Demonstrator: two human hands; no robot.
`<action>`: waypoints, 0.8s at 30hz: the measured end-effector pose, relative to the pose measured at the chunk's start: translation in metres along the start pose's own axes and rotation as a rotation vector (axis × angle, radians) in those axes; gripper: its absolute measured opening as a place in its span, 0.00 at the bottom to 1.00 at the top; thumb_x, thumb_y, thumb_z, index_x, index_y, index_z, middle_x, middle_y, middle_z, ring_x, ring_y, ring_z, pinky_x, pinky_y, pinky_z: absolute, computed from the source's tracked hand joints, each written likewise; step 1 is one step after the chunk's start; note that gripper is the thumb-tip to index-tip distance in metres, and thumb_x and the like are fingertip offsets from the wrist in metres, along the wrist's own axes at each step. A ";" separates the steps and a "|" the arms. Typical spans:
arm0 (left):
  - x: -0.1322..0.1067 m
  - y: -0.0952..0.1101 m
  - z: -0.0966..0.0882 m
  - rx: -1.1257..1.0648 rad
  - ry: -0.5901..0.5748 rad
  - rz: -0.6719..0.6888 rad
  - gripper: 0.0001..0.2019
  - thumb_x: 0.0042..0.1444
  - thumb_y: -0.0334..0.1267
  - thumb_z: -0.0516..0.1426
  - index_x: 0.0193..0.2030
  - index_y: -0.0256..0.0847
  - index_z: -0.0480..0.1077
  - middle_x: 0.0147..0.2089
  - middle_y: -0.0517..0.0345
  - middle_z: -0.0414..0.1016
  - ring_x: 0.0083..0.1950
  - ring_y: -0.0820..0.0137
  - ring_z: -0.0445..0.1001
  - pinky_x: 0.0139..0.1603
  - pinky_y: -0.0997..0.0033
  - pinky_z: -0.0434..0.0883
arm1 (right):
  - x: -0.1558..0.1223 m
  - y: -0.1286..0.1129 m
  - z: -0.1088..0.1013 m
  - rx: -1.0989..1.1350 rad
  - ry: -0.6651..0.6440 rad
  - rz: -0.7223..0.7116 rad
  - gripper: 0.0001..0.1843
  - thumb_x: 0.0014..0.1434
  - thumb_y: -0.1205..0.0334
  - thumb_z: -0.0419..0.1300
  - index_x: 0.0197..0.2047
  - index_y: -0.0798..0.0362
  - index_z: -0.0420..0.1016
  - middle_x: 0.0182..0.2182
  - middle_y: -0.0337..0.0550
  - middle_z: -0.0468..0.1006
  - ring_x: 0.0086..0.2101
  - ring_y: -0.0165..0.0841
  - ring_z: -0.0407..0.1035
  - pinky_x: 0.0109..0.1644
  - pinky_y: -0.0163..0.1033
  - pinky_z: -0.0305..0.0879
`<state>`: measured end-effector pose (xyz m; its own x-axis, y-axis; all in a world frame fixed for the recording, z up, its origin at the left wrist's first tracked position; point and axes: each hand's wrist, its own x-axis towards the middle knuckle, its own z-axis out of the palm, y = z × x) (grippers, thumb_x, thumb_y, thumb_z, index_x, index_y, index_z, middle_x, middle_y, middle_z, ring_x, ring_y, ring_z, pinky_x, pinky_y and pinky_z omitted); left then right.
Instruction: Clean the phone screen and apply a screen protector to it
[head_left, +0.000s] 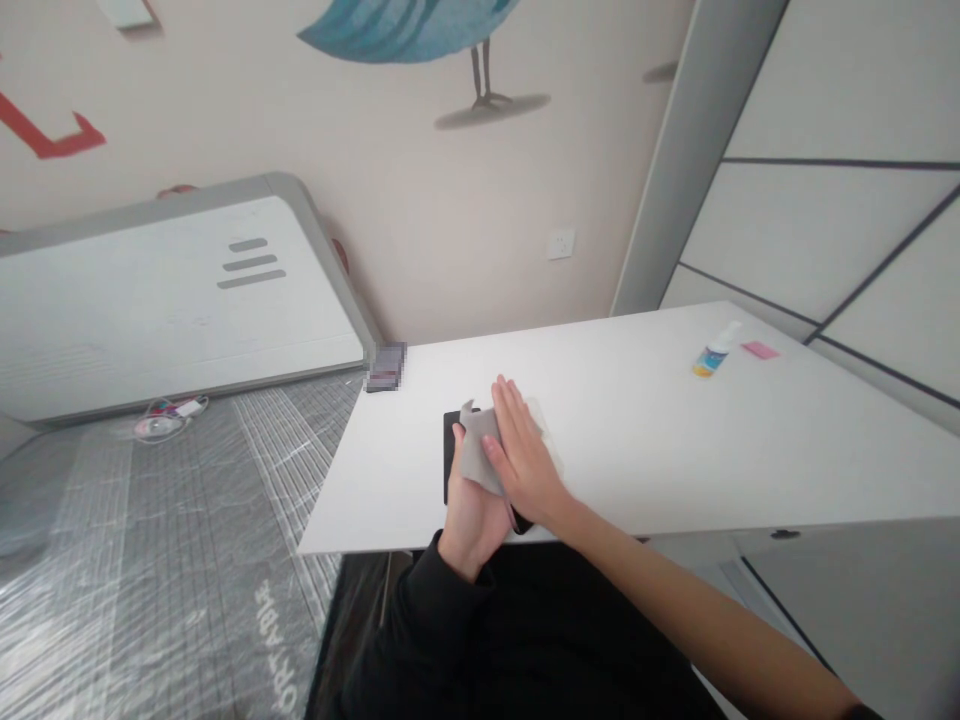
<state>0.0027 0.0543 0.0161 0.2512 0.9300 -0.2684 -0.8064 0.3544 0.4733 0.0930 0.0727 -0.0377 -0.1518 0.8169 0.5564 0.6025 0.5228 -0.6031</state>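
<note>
The right hand (521,460) lies flat over a grey cloth (480,455), its fingers straight and held close together, with the thumb set apart from them and resting on the cloth. The left hand (474,515), which comes out of a black sleeve (431,610), is under the same cloth; its thumb stands along the cloth's left edge, but its other fingers are mostly hidden, so I cannot tell how they are bent. Below the right palm, a thin dark object (522,522) shows only its rounded end, between the two hands. Just to the left of the left thumb is a black flat item (450,460) on the white table (630,440). Farther left and beyond the fingers, a blurred dark stack (385,367) is at the table corner. Well to the right of the right fingertips, a bottle with blue and yellow colours (714,358) is near a pink flat piece (760,350).
</note>
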 end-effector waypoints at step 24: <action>0.000 -0.003 0.016 0.080 -0.055 0.032 0.27 0.74 0.54 0.43 0.61 0.42 0.76 0.68 0.55 0.75 0.76 0.63 0.63 0.76 0.63 0.60 | 0.021 0.006 -0.004 0.117 0.033 0.076 0.36 0.77 0.46 0.37 0.81 0.49 0.33 0.79 0.49 0.40 0.77 0.41 0.34 0.79 0.61 0.37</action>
<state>0.0142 0.0549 0.0281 0.2567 0.9443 -0.2061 -0.7699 0.3287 0.5470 0.0964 0.0923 -0.0269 -0.0824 0.8477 0.5241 0.5159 0.4862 -0.7053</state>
